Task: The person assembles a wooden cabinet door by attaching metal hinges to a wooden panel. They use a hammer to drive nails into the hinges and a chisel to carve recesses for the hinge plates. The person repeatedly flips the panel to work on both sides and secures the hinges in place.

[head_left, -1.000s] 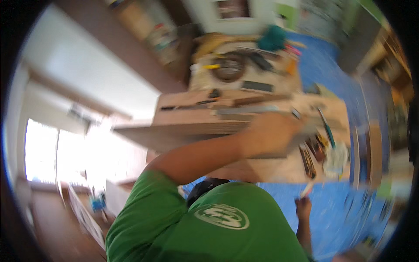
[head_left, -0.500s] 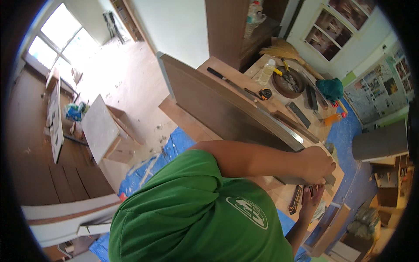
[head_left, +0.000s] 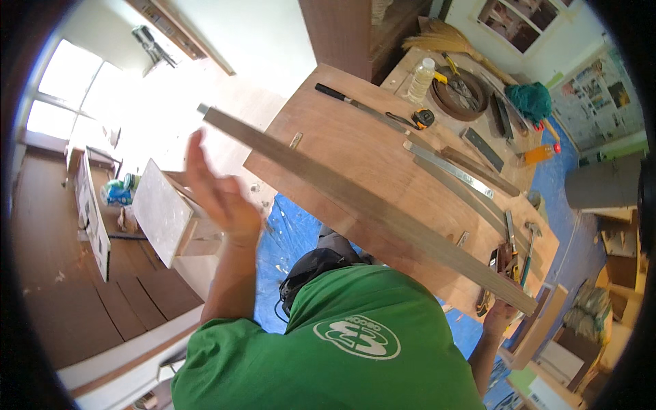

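Head view: a long brown board (head_left: 369, 199) slants across the light-brown surface (head_left: 372, 140), its left end jutting past the surface's left edge; whether it rests there is hidden.
Left hand (head_left: 234, 210): wide, fingers spread and blurred, off the surface's left edge, apparently touching nothing.
Right hand (head_left: 501, 313): holds the board's other end by the surface's near right corner, fingers partly hidden.
Tools: tape measure (head_left: 424, 119) and metal bar (head_left: 449, 170) toward the surface's far edge; hammer (head_left: 527, 260) toward its right edge.
Step in hand: seemingly steadying the board one-handed.
Next move: probably calls for a left-hand grip on the free end, sharing the weight.
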Demonstrator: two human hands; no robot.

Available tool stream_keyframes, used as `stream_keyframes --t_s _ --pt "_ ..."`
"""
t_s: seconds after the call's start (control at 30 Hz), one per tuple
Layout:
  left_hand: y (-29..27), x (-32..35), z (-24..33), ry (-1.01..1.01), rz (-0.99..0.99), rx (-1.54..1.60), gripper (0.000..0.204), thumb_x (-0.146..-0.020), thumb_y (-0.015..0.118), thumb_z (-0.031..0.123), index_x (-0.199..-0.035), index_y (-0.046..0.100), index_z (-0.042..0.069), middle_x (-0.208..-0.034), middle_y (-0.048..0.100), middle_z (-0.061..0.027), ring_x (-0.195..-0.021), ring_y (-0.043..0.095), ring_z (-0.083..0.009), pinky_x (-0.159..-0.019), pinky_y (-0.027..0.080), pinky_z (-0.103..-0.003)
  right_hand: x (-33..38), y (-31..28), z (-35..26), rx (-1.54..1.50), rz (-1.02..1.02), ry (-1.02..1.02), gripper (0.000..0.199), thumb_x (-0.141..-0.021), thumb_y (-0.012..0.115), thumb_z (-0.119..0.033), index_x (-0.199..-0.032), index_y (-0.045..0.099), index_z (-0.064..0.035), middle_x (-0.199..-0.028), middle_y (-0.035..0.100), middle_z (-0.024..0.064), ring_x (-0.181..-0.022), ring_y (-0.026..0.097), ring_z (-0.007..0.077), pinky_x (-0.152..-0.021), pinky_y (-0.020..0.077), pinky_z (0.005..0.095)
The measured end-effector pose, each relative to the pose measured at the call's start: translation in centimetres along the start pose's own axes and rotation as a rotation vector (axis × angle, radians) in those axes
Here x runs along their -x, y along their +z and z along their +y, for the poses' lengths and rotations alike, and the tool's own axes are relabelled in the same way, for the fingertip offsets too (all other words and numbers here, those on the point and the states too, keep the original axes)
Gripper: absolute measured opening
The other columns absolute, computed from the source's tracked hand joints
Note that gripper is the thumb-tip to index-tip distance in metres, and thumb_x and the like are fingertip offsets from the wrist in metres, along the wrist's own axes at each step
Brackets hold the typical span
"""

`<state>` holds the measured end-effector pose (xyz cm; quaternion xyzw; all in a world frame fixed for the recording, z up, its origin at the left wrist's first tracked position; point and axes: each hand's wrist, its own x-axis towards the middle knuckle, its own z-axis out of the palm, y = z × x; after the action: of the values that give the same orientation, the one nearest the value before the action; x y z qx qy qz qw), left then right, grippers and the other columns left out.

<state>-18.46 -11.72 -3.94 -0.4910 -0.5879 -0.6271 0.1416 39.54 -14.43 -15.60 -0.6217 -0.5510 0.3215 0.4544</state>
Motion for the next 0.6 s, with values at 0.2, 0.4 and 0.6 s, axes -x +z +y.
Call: stream_keyframes --t_s 0.2,0.4,0.6 --pt "-3.4 -3.2 -6.6 0.122 -0.185 -0.293 0.059 -0.109 0.046 0.038 -0.149 0.045 -0.006 -0.153 0.049 -0.0232 -0.149 0.039 -0.0366 -0.123 0.028 -0.05 1.4 0.6 0.2 -0.058 0.063 0.045 0.06 -0.097 0.067 -0.051 -0.131 0.054 -0.0033 -0.135 0.062 0.0175 -0.128 0.057 0.0294 -0.113 0.0428 0.0463" --pt "-2.5 -10.7 -6.3 0.125 -0.405 -0.275 0.042 -0.107 0.057 0.028 -0.133 0.064 -0.004 -0.132 0.069 -0.0183 -0.128 0.062 -0.0325 -0.111 0.045 -0.044 2.0 0.9 0.7 -0.123 0.066 0.07 0.073 -0.092 0.072 -0.059 -0.136 0.052 -0.0053 -0.144 0.057 0.0178 -0.137 0.051 0.032 -0.117 0.0385 0.049" --pt "10.2 -17.8 -7.0 -0.13 -1.357 -0.164 0.034 -0.102 0.065 0.028 -0.127 0.07 0.006 -0.12 0.074 -0.0107 -0.111 0.069 -0.0212 -0.099 0.052 -0.036 2.7 1.4 -1.1 -0.311 0.065 0.064 0.056 -0.096 0.072 -0.048 -0.132 0.055 -0.0082 -0.145 0.058 0.0187 -0.139 0.052 0.0307 -0.118 0.0394 0.0491"
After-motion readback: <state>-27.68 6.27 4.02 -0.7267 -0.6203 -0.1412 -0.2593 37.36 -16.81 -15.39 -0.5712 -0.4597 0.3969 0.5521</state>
